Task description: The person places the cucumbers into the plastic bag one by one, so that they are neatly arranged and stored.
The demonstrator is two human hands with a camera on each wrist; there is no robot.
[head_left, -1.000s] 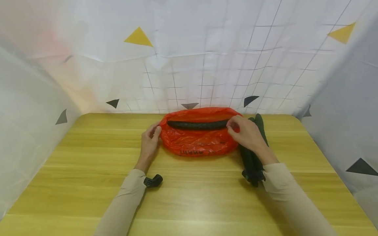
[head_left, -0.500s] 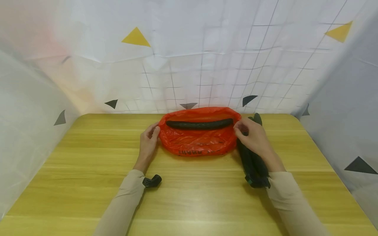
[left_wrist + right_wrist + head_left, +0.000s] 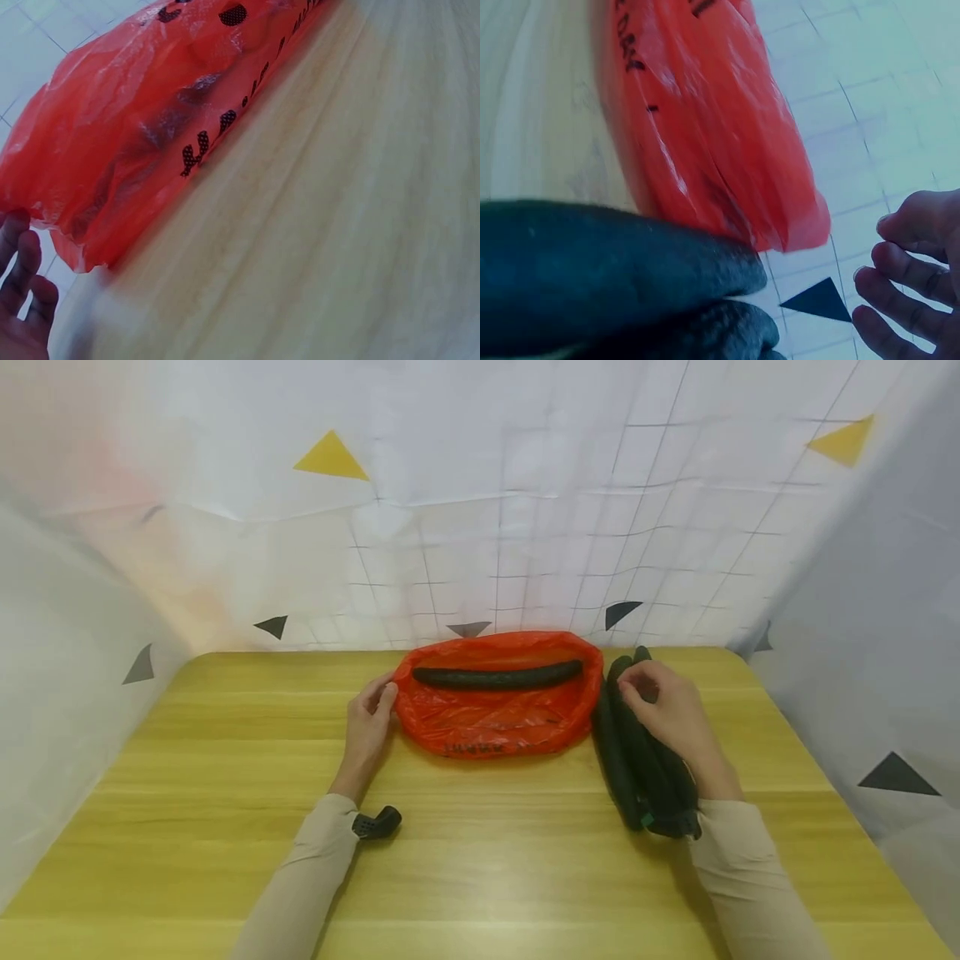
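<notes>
A red plastic bag (image 3: pixel 480 728) with black print lies with its mouth spread wide on the table. Inside it a dark green cucumber (image 3: pixel 498 677) stretches from side to side near the back. My left hand (image 3: pixel 368 718) pinches the bag's left rim between thumb and fingers. To the right of the bag, several more cucumbers (image 3: pixel 617 764) lie side by side. Above them hovers my right hand (image 3: pixel 673 708), fingers loosely bent and nothing in them. In the right wrist view its fingers (image 3: pixel 907 289) are apart from both the cucumbers and the bag.
The wooden table (image 3: pixel 480 860) runs up to a white patterned sheet (image 3: pixel 450 485) behind the bag. More sheeting hangs along the left and right sides. A small black camera (image 3: pixel 377 823) is strapped at the left wrist.
My right hand has moved right, from the end of the cucumber in the bag to above the loose cucumbers. The left hand stays at the bag's rim.
</notes>
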